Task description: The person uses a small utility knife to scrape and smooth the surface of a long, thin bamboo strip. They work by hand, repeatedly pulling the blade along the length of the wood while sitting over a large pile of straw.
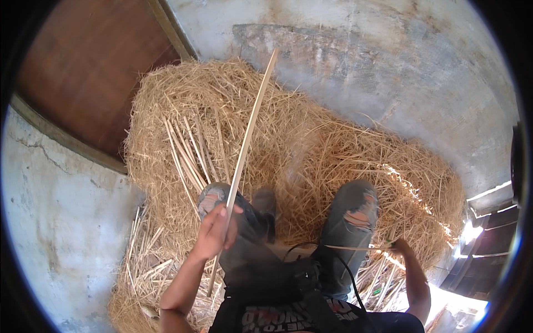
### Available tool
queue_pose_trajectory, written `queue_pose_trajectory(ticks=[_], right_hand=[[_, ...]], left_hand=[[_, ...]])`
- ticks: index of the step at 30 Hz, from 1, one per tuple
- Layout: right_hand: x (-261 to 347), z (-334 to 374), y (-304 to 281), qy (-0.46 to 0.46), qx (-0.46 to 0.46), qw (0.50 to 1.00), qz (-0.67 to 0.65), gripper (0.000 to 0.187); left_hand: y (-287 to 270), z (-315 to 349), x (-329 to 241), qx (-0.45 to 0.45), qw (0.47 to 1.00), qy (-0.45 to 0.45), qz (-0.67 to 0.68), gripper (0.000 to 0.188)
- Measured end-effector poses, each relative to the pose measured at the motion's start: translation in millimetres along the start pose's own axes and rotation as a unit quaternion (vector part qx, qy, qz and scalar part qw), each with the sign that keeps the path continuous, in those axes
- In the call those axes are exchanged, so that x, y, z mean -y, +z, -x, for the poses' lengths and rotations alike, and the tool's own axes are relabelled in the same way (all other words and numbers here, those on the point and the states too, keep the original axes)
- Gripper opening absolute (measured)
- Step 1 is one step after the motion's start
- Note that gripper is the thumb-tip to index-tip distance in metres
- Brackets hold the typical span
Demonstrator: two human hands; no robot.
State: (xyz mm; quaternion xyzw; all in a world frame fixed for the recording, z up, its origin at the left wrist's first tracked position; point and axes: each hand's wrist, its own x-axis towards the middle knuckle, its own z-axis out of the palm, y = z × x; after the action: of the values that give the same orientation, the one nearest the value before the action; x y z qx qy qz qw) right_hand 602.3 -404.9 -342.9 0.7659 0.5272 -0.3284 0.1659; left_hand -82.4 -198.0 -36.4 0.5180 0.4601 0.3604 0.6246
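My left hand (217, 230) is closed round a long, flat, pale strip (248, 133) that looks like split bamboo or wood. The strip slants up past my left knee, its far end over the straw and its near end below my hand. Out to the right of my right knee, my right hand (401, 248) is closed on the outer end of a thin pale strip (355, 248). This strip runs across my thigh toward my lap. A small green bit shows at the fingers; what it is I cannot make out.
A big straw heap (311, 166) lies before my legs. Several pale sticks (186, 152) rest on it beyond my left knee, with more sticks (155, 269) at lower left and lower right. A plastered wall (377, 66) and a brown door-like panel (94, 72) stand behind.
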Motion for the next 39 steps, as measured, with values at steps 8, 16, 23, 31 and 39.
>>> queue_pose_trajectory(ticks=[8,16,23,31,39], right_hand=[[61.4,43.9,27.4,0.01,-0.101,0.994,-0.034,0.043],[287.2,148.2,-219.7,-0.338,-0.051,0.841,-0.419,0.044],[402.5,200.8,-261.3,-0.362,-0.071,0.915,-0.162,0.058],[463.2,159.8,-306.9,-0.344,-0.182,0.847,-0.361,0.05],[481.5,111.8,-350.2,-0.387,-0.232,0.761,-0.465,0.042]], left_hand=[[-4.2,-36.3,-7.4,0.083,0.95,-0.083,0.289,0.042],[27.7,-32.2,-4.4,0.124,0.95,-0.057,0.28,0.042],[36.1,-30.2,6.2,0.14,0.958,0.041,0.247,0.061],[69.3,-70.6,-15.7,0.151,0.979,0.088,0.105,0.062],[94.9,-107.2,-19.6,0.196,0.976,0.069,0.07,0.065]])
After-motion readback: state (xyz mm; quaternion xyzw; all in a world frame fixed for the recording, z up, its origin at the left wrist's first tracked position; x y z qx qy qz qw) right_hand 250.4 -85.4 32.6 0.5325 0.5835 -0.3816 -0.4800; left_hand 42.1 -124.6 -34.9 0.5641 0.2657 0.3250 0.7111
